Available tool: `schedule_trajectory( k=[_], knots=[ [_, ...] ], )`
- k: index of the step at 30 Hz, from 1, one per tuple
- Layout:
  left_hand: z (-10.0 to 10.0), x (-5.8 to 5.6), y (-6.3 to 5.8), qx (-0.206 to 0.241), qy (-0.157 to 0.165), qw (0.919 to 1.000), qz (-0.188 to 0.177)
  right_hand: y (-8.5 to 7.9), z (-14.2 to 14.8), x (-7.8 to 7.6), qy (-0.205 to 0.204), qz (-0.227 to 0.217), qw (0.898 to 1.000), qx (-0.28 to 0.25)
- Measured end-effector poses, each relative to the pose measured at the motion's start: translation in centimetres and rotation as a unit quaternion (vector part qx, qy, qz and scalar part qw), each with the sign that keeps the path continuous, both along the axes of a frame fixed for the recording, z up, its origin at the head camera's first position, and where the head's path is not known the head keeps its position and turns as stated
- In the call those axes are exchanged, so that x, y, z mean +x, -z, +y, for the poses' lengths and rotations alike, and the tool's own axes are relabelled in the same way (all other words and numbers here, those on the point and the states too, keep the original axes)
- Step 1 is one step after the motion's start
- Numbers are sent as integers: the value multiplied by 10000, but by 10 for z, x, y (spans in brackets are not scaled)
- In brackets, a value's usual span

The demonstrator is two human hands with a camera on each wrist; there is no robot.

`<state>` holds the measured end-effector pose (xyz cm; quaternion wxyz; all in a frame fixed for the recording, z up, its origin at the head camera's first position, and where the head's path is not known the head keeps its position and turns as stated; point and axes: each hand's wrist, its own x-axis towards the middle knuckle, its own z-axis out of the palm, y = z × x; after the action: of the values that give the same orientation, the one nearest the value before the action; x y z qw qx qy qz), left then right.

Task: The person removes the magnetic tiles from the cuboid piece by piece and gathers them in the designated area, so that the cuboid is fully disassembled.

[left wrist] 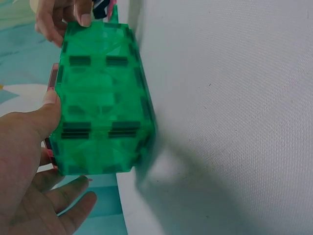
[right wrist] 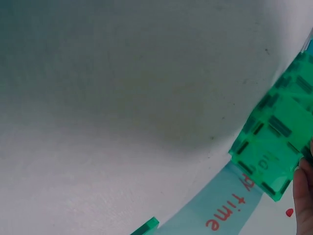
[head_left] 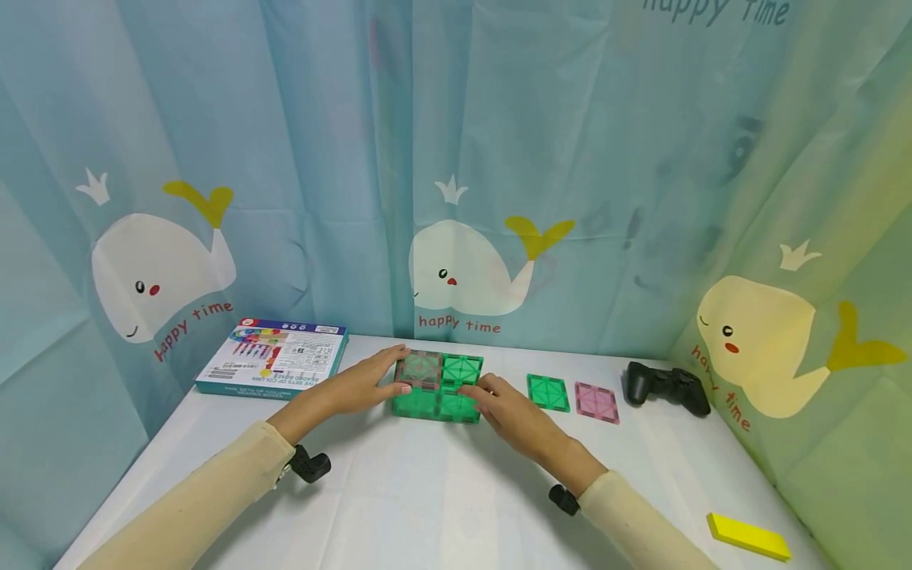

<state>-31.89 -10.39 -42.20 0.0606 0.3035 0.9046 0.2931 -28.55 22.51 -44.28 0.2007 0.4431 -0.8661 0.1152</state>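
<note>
In the head view a box-shaped build of translucent green magnetic tiles (head_left: 437, 406) stands on the white table, with a pink magnetic tile (head_left: 419, 369) at its back left on top. At the left end is my left hand (head_left: 366, 384), holding it with the thumb on the top front edge and the fingers round the end. My right hand (head_left: 516, 416) pinches the upper edge at the right end. Green tiles (left wrist: 102, 93) fill the left wrist view's middle, the left thumb (left wrist: 50, 105) against their edge. The right wrist view catches only the right hand's fingertips (right wrist: 302, 186).
Right of the build lie a loose green tile (head_left: 548, 393) and a loose pink tile (head_left: 597, 403), then a black game controller (head_left: 666, 386). A flat printed box (head_left: 274, 360) sits at the back left, a yellow block (head_left: 748, 537) at the front right. Curtains (head_left: 342, 198) border the table.
</note>
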Motion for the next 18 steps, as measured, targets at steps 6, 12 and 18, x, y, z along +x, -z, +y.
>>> schedule_trajectory(
  k=[6, 12, 18],
  knots=[
    [0, 1, -1, -4, 0, 10000, -60, 0, 1, 1, -29, -146, 9999, -76],
    [0, 1, -1, -14, 11, 10000, -56, 0, 2, 3, 7, -353, 9993, -98],
    [0, 1, -2, -19, 10, 10000, -80, 1, 3, 5, -233, -121, 9995, -187]
  ],
)
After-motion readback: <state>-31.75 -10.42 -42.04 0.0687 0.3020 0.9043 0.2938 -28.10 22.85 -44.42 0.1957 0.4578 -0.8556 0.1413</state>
